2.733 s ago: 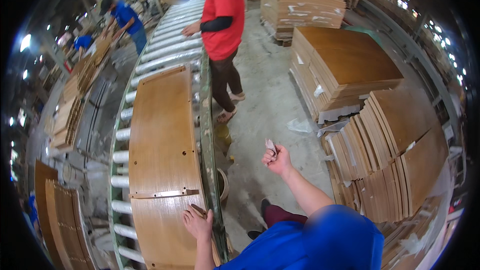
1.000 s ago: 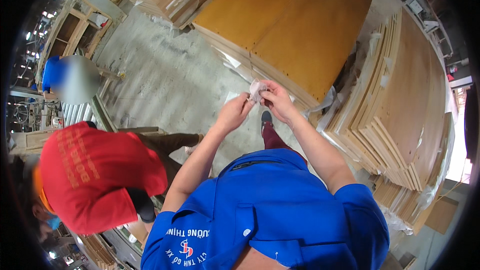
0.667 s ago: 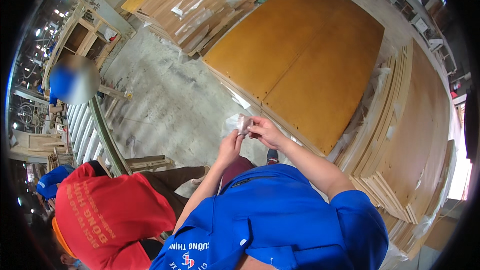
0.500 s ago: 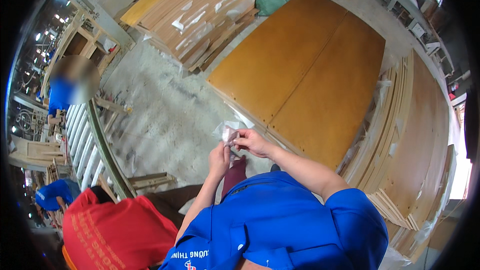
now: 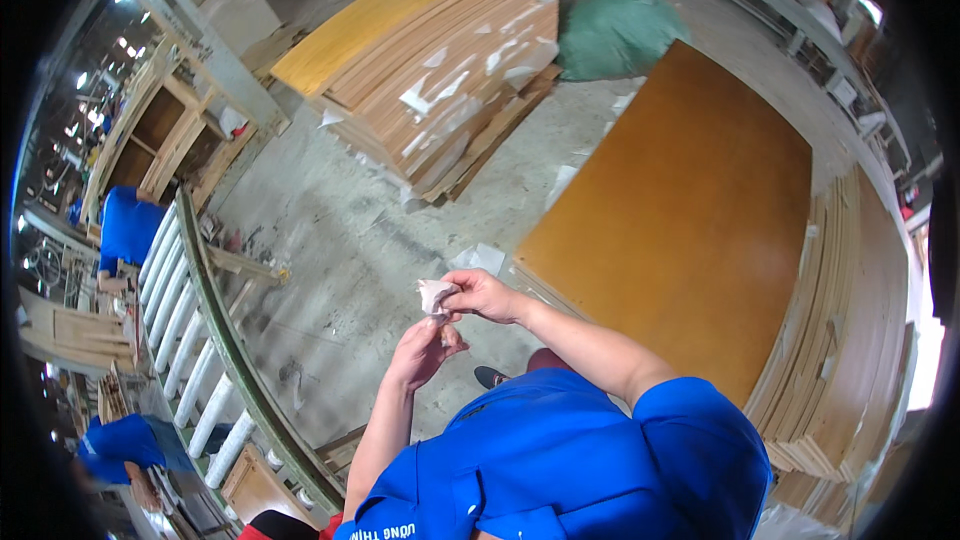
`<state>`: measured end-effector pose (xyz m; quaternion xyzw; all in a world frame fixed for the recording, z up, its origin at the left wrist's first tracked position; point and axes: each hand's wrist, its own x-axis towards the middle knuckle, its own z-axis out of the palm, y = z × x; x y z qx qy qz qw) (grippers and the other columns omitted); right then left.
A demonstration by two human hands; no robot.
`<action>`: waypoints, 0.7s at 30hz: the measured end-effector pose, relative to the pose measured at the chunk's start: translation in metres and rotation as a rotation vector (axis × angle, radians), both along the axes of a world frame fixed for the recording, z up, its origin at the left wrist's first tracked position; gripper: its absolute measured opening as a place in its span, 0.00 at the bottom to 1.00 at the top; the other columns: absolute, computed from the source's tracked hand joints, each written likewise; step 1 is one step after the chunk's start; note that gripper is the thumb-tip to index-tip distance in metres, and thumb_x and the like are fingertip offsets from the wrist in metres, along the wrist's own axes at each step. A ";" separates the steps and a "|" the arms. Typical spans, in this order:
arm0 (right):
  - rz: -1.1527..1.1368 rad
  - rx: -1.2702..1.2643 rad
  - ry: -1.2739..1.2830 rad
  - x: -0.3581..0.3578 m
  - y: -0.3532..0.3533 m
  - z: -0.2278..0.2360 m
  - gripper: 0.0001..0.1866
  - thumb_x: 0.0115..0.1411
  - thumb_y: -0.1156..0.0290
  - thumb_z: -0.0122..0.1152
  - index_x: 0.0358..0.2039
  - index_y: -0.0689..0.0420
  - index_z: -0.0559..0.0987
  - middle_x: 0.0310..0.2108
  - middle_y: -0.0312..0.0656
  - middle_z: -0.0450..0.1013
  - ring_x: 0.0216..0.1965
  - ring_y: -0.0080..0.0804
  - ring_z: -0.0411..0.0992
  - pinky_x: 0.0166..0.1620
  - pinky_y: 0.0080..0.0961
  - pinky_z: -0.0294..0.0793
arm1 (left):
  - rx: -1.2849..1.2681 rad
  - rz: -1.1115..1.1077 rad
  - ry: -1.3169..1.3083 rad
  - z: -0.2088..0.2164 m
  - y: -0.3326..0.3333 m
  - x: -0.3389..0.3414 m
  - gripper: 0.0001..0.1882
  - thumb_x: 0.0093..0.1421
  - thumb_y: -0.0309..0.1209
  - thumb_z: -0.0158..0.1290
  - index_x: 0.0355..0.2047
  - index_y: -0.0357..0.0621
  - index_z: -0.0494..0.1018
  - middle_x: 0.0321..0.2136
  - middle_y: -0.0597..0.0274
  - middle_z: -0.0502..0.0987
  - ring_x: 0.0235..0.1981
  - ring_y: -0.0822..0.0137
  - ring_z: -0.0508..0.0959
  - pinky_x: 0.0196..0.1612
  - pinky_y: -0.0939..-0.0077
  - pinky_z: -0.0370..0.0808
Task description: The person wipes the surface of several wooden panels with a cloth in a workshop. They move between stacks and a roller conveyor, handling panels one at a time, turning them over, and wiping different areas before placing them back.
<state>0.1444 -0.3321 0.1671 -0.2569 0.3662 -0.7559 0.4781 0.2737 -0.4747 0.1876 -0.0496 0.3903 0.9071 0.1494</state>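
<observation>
Within right hand's (image 5: pixel 486 296) pinch, pale scrap (image 5: pixel 433 294)

The crumpled scrap (image 5: pixel 434 294) looks like matt paper, the brown panel (image 5: pixel 680 230) smooth wood, the floor (image 5: pixel 320 230) dull concrete.

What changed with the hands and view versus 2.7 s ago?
Left hand came off the brown wooden panel on the green-framed silver roller conveyor; it's now at the crumpled whitish sheet, grip unclear. View swung right, away from the conveyor, toward the flat-topped brown wooden stack. Unchanged: right hand holds the sheet.
</observation>
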 end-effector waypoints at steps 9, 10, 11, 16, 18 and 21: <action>-0.108 0.153 0.193 -0.088 -0.077 0.000 0.10 0.61 0.68 0.54 0.39 0.59 0.74 0.30 0.30 0.71 0.26 0.16 0.66 0.31 0.16 0.67 | -1.210 0.410 0.268 -0.020 -0.075 -0.114 0.11 0.61 0.32 0.45 0.26 0.40 0.70 0.16 0.64 0.67 0.19 0.70 0.67 0.25 0.74 0.62; -0.143 0.148 0.188 -0.100 -0.089 0.001 0.09 0.61 0.68 0.54 0.39 0.59 0.74 0.30 0.30 0.71 0.26 0.16 0.66 0.31 0.16 0.67 | -1.425 0.442 0.442 -0.016 -0.088 -0.135 0.10 0.60 0.31 0.46 0.25 0.40 0.70 0.16 0.61 0.68 0.20 0.66 0.68 0.27 0.71 0.63; -0.174 0.127 0.230 -0.113 -0.101 0.003 0.09 0.61 0.68 0.53 0.38 0.60 0.74 0.29 0.32 0.72 0.26 0.16 0.67 0.30 0.16 0.68 | -1.634 0.471 0.625 -0.012 -0.101 -0.153 0.09 0.59 0.30 0.46 0.24 0.40 0.71 0.17 0.59 0.69 0.21 0.62 0.69 0.28 0.68 0.64; -0.140 0.041 0.212 -0.195 -0.131 0.017 0.07 0.62 0.69 0.51 0.35 0.60 0.73 0.26 0.33 0.70 0.25 0.19 0.68 0.30 0.20 0.71 | -0.983 0.098 0.247 0.015 -0.141 -0.232 0.12 0.60 0.35 0.47 0.34 0.38 0.73 0.26 0.54 0.75 0.31 0.58 0.73 0.40 0.64 0.66; 0.032 -0.077 0.076 -0.226 -0.125 0.022 0.07 0.63 0.69 0.50 0.35 0.60 0.72 0.25 0.34 0.70 0.23 0.21 0.69 0.29 0.22 0.72 | -0.161 -0.103 -0.062 0.034 -0.145 -0.253 0.19 0.62 0.41 0.46 0.42 0.35 0.71 0.31 0.54 0.76 0.34 0.60 0.74 0.43 0.66 0.67; 0.075 -0.030 0.137 -0.257 -0.141 0.031 0.07 0.63 0.70 0.50 0.35 0.60 0.72 0.23 0.33 0.69 0.22 0.23 0.69 0.29 0.22 0.71 | -0.039 -0.255 0.021 0.016 -0.171 -0.281 0.26 0.63 0.46 0.43 0.49 0.33 0.67 0.33 0.55 0.75 0.36 0.63 0.74 0.46 0.69 0.68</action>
